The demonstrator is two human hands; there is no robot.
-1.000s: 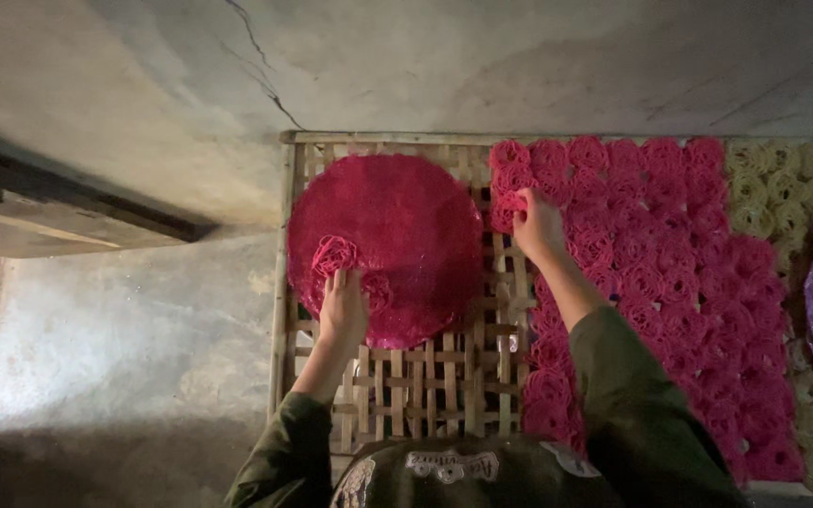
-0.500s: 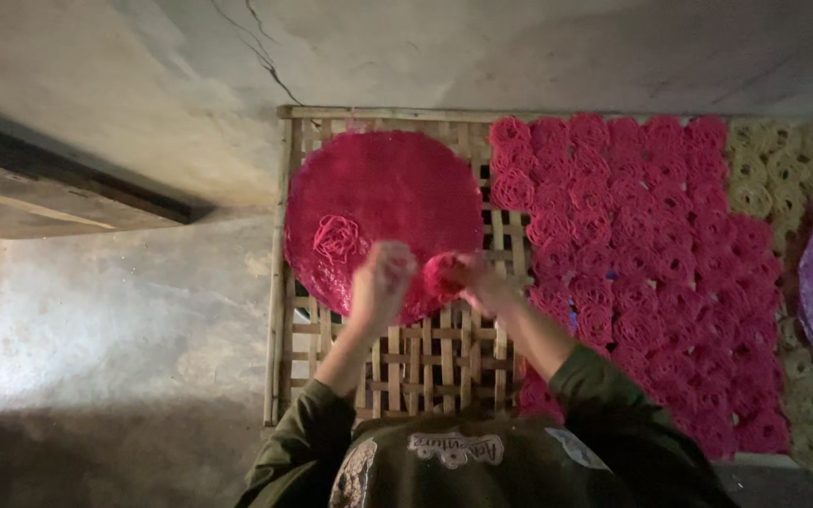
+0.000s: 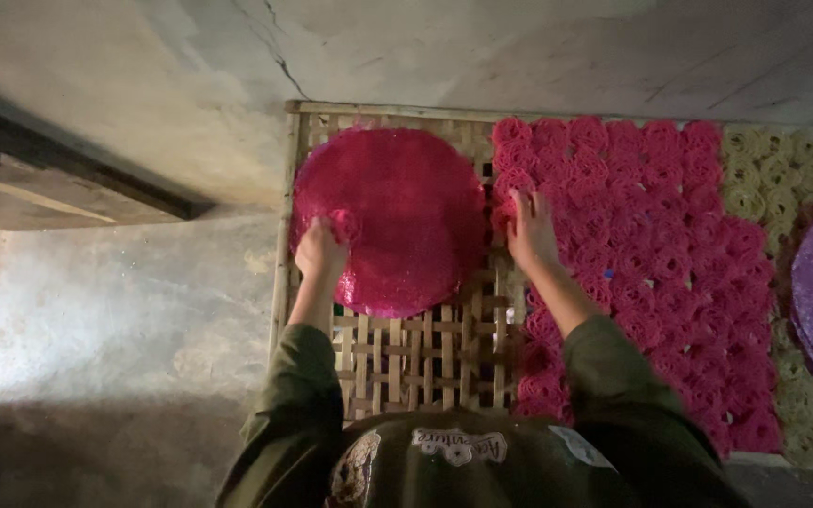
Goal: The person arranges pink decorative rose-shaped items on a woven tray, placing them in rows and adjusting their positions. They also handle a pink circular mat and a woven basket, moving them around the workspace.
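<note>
Left hand pinching pink coil on left part of round pink mat, mat lying on bamboo lattice rack. Right hand open, fingers spread on pink coil rows beside mat. Risks — coil likely fragile, could unravel under pinch; mat could slide over slats.

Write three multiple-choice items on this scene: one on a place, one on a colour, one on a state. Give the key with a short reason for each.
1. Where does the round pink disc lie?
A. on the woven bamboo rack
B. on the concrete floor
C. on the purple disc

2. What colour are the coiled pieces just beyond the pink coils?
A. blue
B. pale yellow
C. black

3. What is the left hand doing?
A. hanging free
B. gripping a knife
C. resting at the disc's left edge

Key: 1 A, lattice shows under the disc's rim. 2 B, they look yellowish. 3 C, its fingers meet the disc; the right hand rests on pink coils.
</note>
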